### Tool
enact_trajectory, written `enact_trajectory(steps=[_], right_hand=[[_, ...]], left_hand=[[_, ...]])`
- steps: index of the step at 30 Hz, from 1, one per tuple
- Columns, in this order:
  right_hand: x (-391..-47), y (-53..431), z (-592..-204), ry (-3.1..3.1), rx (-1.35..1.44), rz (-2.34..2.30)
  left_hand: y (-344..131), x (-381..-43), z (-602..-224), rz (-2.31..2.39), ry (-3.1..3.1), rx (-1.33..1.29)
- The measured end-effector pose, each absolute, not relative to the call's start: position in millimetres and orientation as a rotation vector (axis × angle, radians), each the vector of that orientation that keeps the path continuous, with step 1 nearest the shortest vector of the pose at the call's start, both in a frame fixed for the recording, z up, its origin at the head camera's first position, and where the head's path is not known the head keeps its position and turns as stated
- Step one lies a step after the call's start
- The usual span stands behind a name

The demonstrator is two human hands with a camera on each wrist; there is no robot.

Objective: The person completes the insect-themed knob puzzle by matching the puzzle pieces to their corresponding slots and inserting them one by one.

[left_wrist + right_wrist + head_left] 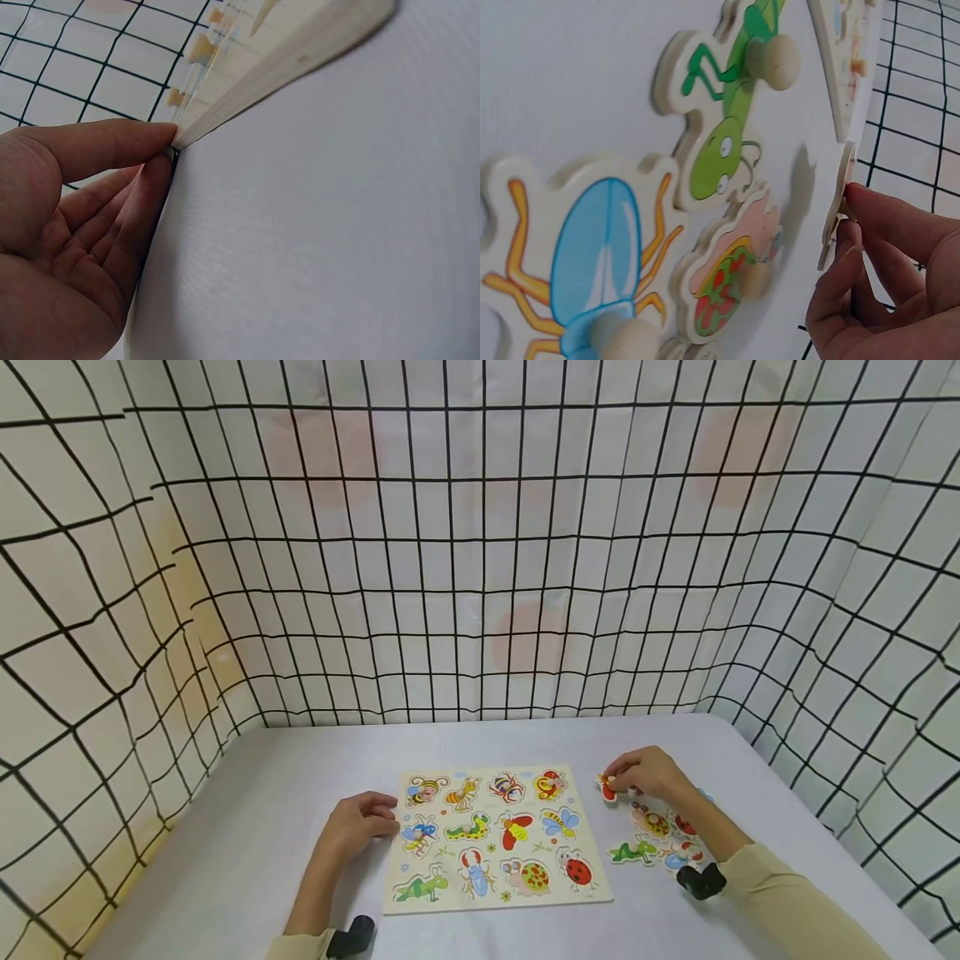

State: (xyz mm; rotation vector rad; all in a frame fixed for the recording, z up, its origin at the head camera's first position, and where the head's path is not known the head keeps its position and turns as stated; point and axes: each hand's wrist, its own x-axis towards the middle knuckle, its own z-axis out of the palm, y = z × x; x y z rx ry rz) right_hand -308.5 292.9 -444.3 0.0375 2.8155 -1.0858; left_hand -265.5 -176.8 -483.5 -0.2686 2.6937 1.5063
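Note:
A wooden insect puzzle board (450,902) lies on the white table. At its left edge my left hand (355,823) pinches the board's side between thumb and finger, also seen as the left hand (82,217) in the left wrist view. To the right of the board, my right hand (651,772) holds a small red-winged puzzle piece (608,788) tilted up off the table. In the right wrist view this piece (838,199) appears edge-on between thumb and fingers, its picture mostly hidden.
Below my right hand lie loose knobbed pieces: a green grasshopper (634,852), a snail (651,822), a ladybug (684,825) partly behind the forearm, and a blue beetle (600,255). A black grid net (480,610) surrounds the table's back and sides.

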Motion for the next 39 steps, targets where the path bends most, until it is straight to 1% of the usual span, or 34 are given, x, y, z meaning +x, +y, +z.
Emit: enact_trajectory(steps=[22,39], right_hand=[[-298.8,247.1,-432.5,2.784,-0.133,-1.088],[-291.9,202.7,-441.8,2.744,-0.219,-1.114]], left_hand=[[-176.9,-266.0,-484.1,1.517,2.681,-0.288],[-175.0,-264.5,-481.4,1.514,2.684,-0.284]])
